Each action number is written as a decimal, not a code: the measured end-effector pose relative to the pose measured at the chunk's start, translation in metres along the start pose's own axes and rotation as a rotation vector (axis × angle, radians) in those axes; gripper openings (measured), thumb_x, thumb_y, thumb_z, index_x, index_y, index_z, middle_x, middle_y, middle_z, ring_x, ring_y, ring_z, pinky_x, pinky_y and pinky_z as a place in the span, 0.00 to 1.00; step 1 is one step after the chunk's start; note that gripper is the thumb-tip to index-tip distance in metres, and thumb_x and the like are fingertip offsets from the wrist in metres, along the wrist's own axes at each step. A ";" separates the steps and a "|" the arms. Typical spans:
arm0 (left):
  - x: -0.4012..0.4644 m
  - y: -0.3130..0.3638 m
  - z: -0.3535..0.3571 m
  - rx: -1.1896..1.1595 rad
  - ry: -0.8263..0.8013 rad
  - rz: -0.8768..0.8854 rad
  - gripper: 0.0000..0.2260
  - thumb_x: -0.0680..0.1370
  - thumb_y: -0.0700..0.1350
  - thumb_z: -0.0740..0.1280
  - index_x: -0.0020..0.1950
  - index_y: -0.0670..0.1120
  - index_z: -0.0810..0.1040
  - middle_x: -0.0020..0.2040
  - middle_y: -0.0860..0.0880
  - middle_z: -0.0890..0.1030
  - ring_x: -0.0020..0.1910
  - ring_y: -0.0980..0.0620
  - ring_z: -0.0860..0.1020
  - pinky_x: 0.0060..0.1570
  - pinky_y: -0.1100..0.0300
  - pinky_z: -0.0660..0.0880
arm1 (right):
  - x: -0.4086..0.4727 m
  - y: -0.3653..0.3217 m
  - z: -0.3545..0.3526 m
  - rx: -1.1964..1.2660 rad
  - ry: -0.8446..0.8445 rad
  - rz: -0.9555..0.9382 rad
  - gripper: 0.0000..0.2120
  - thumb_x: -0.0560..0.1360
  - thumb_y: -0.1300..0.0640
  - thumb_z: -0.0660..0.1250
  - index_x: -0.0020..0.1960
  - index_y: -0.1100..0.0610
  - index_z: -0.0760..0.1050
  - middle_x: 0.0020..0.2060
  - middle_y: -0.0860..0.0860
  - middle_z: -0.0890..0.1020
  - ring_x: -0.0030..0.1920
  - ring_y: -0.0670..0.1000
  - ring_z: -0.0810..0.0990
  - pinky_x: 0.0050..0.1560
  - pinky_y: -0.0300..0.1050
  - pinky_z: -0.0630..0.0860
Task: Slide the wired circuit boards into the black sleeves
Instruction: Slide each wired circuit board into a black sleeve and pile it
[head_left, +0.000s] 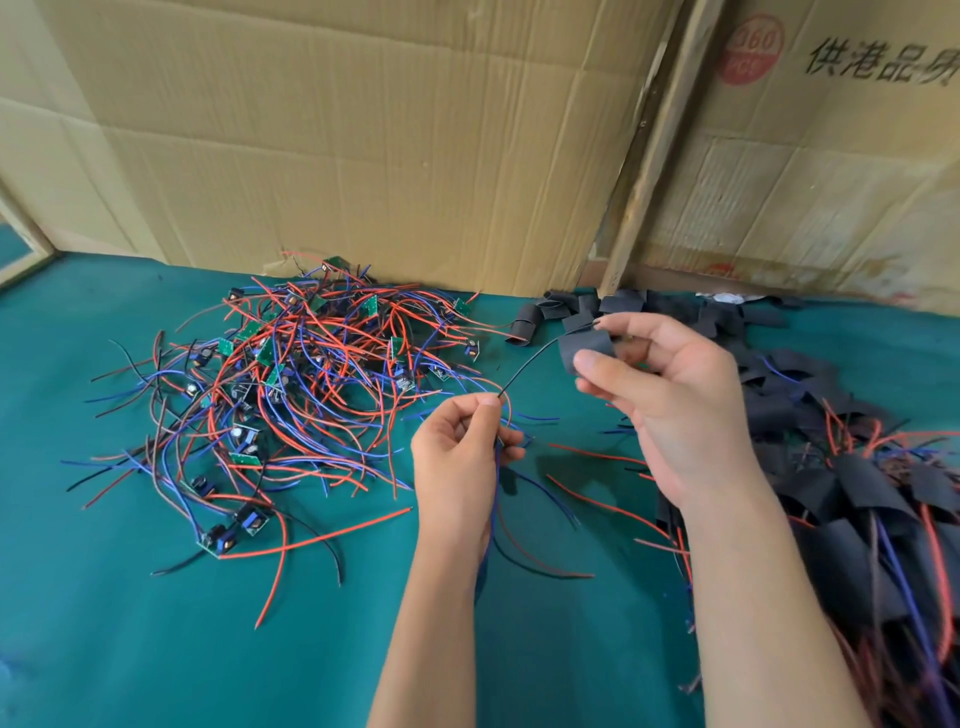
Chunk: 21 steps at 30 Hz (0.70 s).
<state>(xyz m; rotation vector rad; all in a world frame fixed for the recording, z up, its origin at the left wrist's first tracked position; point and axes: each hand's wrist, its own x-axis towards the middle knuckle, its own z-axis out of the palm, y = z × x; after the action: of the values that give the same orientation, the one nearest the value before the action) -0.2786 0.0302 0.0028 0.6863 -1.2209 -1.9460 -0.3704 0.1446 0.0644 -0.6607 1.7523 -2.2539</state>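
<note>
My right hand (660, 395) pinches a black sleeve (584, 349) between thumb and fingers, above the green table. A thin black wire (535, 362) runs from the sleeve down to my left hand (462, 452). That hand pinches the wire's end together with blue wires (491, 514) that hang below it. The board on these wires is hidden, so I cannot tell whether it is inside the sleeve. A tangled pile of wired circuit boards (291, 395) with red, blue and black leads lies at the left.
Loose black sleeves (566, 309) lie at the back by the cardboard wall (363, 130). A heap of sleeved boards (852, 499) with wires fills the right side. Green table cloth (130, 623) covers the surface. A wooden post (654, 156) leans at the back right.
</note>
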 end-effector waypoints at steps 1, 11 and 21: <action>0.000 0.000 0.000 -0.004 0.002 -0.001 0.07 0.81 0.37 0.67 0.43 0.41 0.78 0.27 0.51 0.76 0.29 0.55 0.77 0.31 0.64 0.76 | 0.000 0.001 -0.001 -0.007 0.009 -0.005 0.14 0.68 0.68 0.79 0.51 0.58 0.82 0.40 0.56 0.78 0.35 0.51 0.82 0.48 0.51 0.80; 0.000 0.000 0.000 -0.014 0.003 -0.005 0.07 0.81 0.37 0.67 0.42 0.42 0.78 0.28 0.50 0.76 0.29 0.54 0.77 0.31 0.64 0.76 | 0.002 -0.021 -0.020 -0.086 0.172 -0.202 0.11 0.64 0.61 0.82 0.41 0.52 0.82 0.37 0.53 0.87 0.33 0.52 0.84 0.38 0.41 0.81; -0.001 0.000 -0.001 0.001 -0.024 0.005 0.07 0.80 0.37 0.68 0.42 0.42 0.79 0.30 0.48 0.76 0.30 0.54 0.78 0.32 0.64 0.76 | 0.002 -0.005 0.003 -0.404 0.166 -0.246 0.15 0.64 0.59 0.84 0.40 0.48 0.79 0.36 0.42 0.85 0.33 0.42 0.82 0.37 0.35 0.78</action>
<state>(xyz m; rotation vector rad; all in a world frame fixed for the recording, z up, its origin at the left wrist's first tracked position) -0.2775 0.0307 0.0028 0.6612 -1.2365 -1.9549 -0.3702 0.1424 0.0697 -0.8237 2.3603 -2.1706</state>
